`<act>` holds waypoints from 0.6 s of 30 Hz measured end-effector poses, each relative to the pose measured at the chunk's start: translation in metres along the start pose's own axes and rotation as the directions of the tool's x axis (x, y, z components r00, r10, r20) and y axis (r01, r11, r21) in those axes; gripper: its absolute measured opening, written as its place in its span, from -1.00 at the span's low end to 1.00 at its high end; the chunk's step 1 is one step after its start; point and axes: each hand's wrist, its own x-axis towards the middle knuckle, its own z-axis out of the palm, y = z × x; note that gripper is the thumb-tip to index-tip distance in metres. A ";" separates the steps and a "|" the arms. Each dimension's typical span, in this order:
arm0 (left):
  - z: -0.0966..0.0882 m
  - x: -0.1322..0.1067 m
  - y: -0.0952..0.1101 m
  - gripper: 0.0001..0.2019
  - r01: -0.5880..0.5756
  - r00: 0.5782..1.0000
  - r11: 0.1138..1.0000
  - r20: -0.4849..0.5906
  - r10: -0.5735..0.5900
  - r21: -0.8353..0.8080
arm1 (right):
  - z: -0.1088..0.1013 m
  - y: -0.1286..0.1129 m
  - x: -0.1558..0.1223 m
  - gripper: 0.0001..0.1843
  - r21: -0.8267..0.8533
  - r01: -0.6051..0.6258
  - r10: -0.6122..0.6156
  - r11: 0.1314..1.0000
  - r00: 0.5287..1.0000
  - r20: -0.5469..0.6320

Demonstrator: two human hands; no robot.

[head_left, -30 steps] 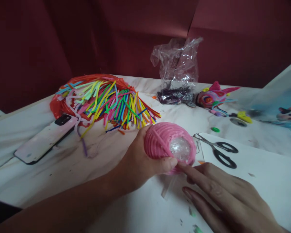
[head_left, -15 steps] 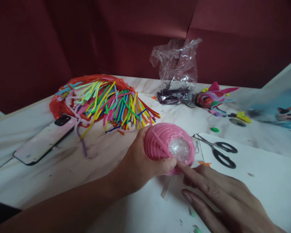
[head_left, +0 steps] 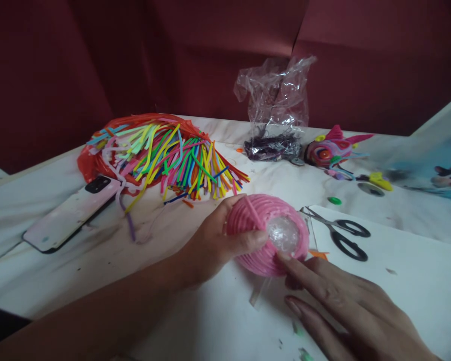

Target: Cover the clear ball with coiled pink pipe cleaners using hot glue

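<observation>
Pink ball (head_left: pixel 270 215) — slightly lower; left hand (head_left: pixel 218 241) half-hidden behind

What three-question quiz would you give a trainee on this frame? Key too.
1. Which of the person's hands is wrapped around the pink ball?
2. True or false: the phone lies with its camera side up.
3. Which lies with its handles over the white sheet: a) phone, b) scissors, c) clear bag?

Key
1. The left hand.
2. True.
3. b.
</observation>
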 end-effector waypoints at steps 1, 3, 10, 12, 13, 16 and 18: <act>-0.001 0.000 -0.001 -0.57 0.002 1.000 1.000 0.003 -0.002 0.007 | 0.001 0.001 0.000 -0.47 0.003 0.010 -0.010 1.000 1.000 -0.007; -0.002 0.000 -0.002 -0.58 0.000 1.000 1.000 -0.011 0.000 0.020 | 0.003 0.002 -0.001 -0.46 0.013 0.017 -0.017 1.000 1.000 -0.007; -0.001 -0.002 -0.003 -0.59 -0.015 0.998 0.999 -0.064 0.017 0.040 | 0.002 0.001 -0.003 -0.42 -0.021 0.024 -0.023 0.999 1.000 0.007; -0.001 -0.003 -0.003 -0.59 -0.007 0.997 0.999 -0.078 0.010 0.037 | 0.003 0.001 -0.003 -0.43 -0.022 0.043 -0.043 0.999 0.999 -0.017; -0.001 -0.003 -0.003 -0.60 -0.003 0.996 0.999 -0.088 0.006 0.041 | 0.003 0.001 -0.003 -0.43 -0.030 0.053 -0.054 0.998 0.998 -0.025; -0.001 -0.004 -0.003 -0.62 0.005 0.995 0.998 -0.102 0.002 0.067 | 0.001 -0.002 -0.001 -0.47 -0.071 0.047 -0.047 0.996 0.999 -0.003; 0.000 -0.003 -0.002 -0.60 -0.002 0.994 0.997 -0.113 0.011 0.080 | -0.001 -0.004 0.002 -0.52 -0.073 0.031 -0.030 0.997 0.999 0.018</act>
